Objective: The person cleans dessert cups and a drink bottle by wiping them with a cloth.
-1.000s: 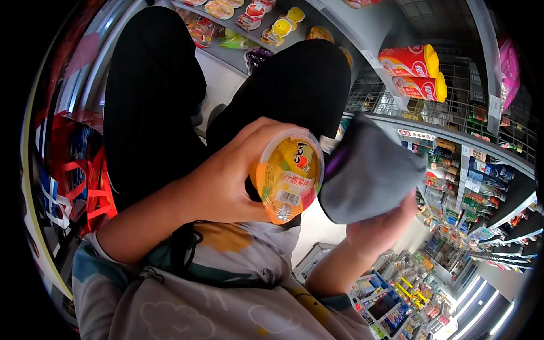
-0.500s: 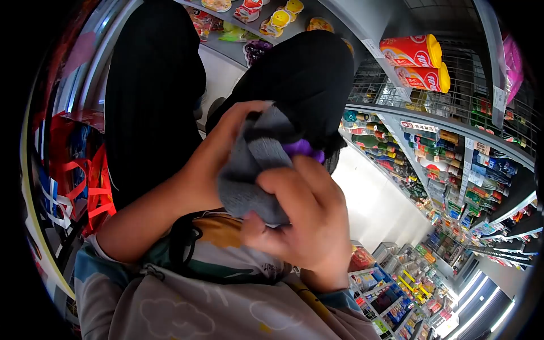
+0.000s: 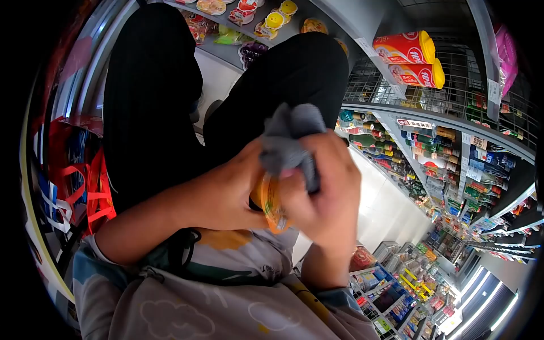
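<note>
My left hand (image 3: 241, 184) is closed around an orange-and-yellow item with a shiny, clear-looking edge (image 3: 273, 205). Most of that item is hidden by my fingers and the cloth, so its kind is not clear. A grey cloth (image 3: 286, 139) is bunched over its upper end, slightly blurred. The fingers of my right hand (image 3: 328, 187) are closed on this cloth, with the thumb pressing against it. Both hands meet in front of my body, above my lap.
My knees in black trousers (image 3: 153, 102) are bent before me. Shelves of bottles (image 3: 430, 153) line the right side, with red yellow-lidded tubs (image 3: 405, 48) above. Red bags (image 3: 99, 192) hang at the left. Small packs (image 3: 275, 20) sit on a shelf ahead.
The grey cloth has shifted up and to the right and is now bunched up. The orange-and-yellow item has come into sight below it. A purple part seen earlier no longer shows.
</note>
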`<state>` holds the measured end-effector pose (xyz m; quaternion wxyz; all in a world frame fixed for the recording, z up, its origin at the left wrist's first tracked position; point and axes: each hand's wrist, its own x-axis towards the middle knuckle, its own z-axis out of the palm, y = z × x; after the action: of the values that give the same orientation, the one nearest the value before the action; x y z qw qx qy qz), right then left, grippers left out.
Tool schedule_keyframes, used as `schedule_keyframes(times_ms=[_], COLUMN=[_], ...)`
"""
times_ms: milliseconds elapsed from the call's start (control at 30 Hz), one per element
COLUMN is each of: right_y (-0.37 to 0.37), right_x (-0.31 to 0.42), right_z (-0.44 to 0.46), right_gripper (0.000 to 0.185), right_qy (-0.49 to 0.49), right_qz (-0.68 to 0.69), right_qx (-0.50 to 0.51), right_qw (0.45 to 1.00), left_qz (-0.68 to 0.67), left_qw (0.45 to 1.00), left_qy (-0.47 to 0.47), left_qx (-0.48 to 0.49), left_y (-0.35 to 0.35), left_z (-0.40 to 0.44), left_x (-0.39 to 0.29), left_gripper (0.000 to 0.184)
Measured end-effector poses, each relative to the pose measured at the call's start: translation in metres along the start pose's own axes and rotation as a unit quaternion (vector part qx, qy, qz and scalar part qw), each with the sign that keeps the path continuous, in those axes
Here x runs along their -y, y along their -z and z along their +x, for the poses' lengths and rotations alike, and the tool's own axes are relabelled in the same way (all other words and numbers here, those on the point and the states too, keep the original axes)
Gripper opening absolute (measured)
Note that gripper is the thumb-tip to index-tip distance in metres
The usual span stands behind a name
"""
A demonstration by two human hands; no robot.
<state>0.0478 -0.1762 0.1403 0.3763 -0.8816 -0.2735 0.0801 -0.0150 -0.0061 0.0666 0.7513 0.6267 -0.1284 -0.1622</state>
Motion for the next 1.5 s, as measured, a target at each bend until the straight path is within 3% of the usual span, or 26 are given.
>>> schedule_keyframes(times_ms=[67, 100, 133, 167, 233, 300, 367, 400, 467, 567, 767, 900, 1000, 1067, 1167, 1500], right_y=[-0.004, -0.003, 0.0, 0.001, 0.003, 0.015, 0.029, 0.031, 0.026, 0.008, -0.017, -0.023, -0.028, -0.032, -0.035, -0.041], right_x=[0.012, 0.018, 0.026, 0.031, 0.033, 0.019, -0.009, -0.022, -0.03, -0.024, 0.005, -0.008, -0.01, -0.019, -0.017, -0.019], right_z=[0.003, 0.002, -0.001, -0.004, -0.01, -0.017, -0.033, -0.044, -0.051, -0.057, -0.03, -0.031, -0.028, -0.03, -0.023, -0.02], right_gripper=[0.03, 0.03, 0.031, 0.031, 0.028, 0.024, 0.021, 0.029, 0.04, 0.059, 0.039, 0.04, 0.041, 0.043, 0.046, 0.048], right_qy=[0.091, 0.091, 0.077, 0.061, 0.055, 0.029, -0.004, -0.135, -0.265, -0.197, -0.254, -0.309, -0.32, -0.299, -0.281, -0.281], right_qz=[0.013, 0.013, 0.057, 0.101, 0.134, 0.171, 0.198, 0.22, 0.238, 0.311, 0.359, 0.398, 0.387, 0.365, 0.355, 0.369], right_qx=[0.048, 0.048, 0.092, 0.136, 0.132, 0.205, 0.266, 0.278, 0.286, 0.155, 0.052, 0.045, 0.017, 0.019, 0.0, -0.015], right_qw=[0.995, 0.995, 0.991, 0.984, 0.981, 0.963, 0.943, 0.925, 0.89, 0.917, 0.897, 0.863, 0.865, 0.881, 0.892, 0.886], left_qz=[-0.004, -0.006, 0.075, 0.027, -0.072, -0.067, -0.096, -0.057, -0.019, -0.036, -0.051, -0.02, -0.065, -0.168, -0.186, -0.126], left_qw=[0.998, 0.997, 0.991, 0.996, 0.992, 0.98, 0.971, 0.975, 0.977, 0.983, 0.989, 0.992, 0.985, 0.985, 0.98, 0.988], left_qy=[-0.033, -0.044, -0.093, -0.085, -0.082, -0.063, -0.066, -0.073, -0.079, -0.13, -0.119, -0.118, -0.152, 0.001, 0.032, -0.014], left_qx=[0.05, 0.067, 0.053, 0.012, -0.07, -0.178, -0.21, -0.202, -0.195, -0.123, -0.065, -0.046, -0.036, -0.047, -0.065, -0.087], left_y=[0.006, 0.009, 0.013, 0.01, 0.006, 0.0, 0.002, 0.009, 0.018, 0.013, 0.003, 0.01, 0.012, 0.01, 0.007, 0.006], left_z=[-0.006, -0.008, -0.006, -0.003, 0.008, 0.005, 0.011, 0.012, 0.012, 0.015, 0.015, 0.014, 0.015, 0.015, 0.019, 0.02], left_x=[0.019, 0.029, 0.033, 0.034, 0.026, 0.014, 0.021, 0.019, 0.017, 0.018, 0.013, 0.006, 0.002, -0.002, 0.003, 0.011], left_gripper=[0.081, 0.08, 0.079, 0.078, 0.077, 0.082, 0.089, 0.096, 0.102, 0.1, 0.096, 0.099, 0.086, 0.065, 0.056, 0.05])
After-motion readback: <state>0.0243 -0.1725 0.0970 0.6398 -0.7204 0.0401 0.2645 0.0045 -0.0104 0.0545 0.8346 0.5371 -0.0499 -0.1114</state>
